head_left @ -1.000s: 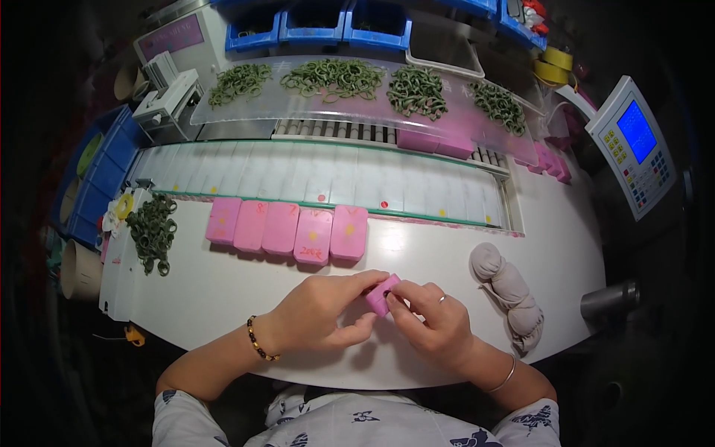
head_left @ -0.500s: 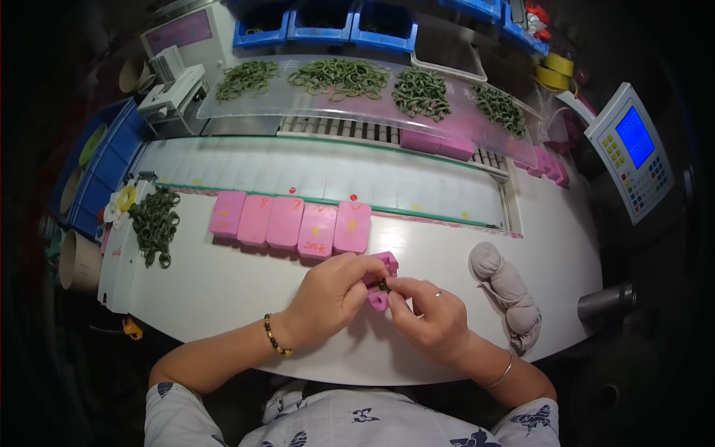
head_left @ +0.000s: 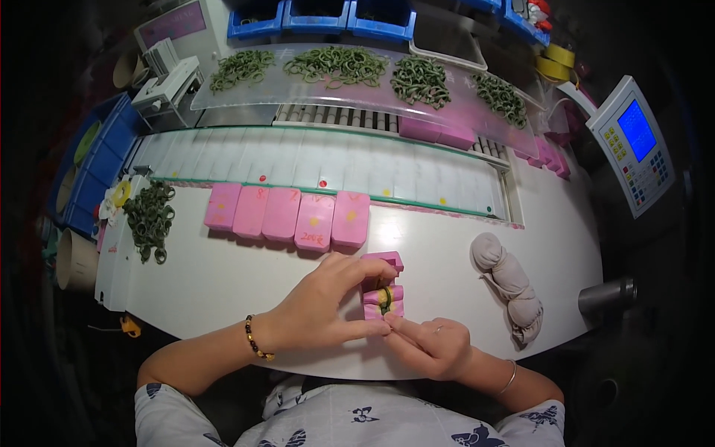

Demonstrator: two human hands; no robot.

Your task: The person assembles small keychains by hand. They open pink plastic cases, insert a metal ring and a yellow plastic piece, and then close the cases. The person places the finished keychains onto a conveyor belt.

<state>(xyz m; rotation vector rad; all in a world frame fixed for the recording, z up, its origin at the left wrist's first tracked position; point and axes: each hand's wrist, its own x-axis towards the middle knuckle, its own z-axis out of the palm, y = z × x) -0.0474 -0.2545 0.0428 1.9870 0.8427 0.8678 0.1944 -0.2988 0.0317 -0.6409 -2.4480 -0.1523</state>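
1. Pink mould [head_left: 397,307]: on the counter [head_left: 436,257] just in front of you, between your hands, lying open in two parts, the upper part partly covered by your fingers.
2. Dark green piece [head_left: 385,298]: set in the yellowish groove of the mould's nearer part. The opening looks done; the piece is not yet out.
3. Your left hand [head_left: 313,302]: thumb and index finger spread wide, the index curled over the mould's far part, the thumb beside its near edge. You may be steadying it; whether you grip it, I cannot tell.
4. Your right hand [head_left: 432,346]: thumb and index fingertips drawn close together at the mould's near edge. Anything pinched between them is hidden.
5. Beyond, five pink blocks [head_left: 281,214] stand side by side, none visibly opened, so these look untouched for now.
6. Loose green rings [head_left: 149,217] lie heaped at your left, with four more heaps [head_left: 335,67] on the clear shelf [head_left: 223,100] ahead. Their stage of completion is not clear.
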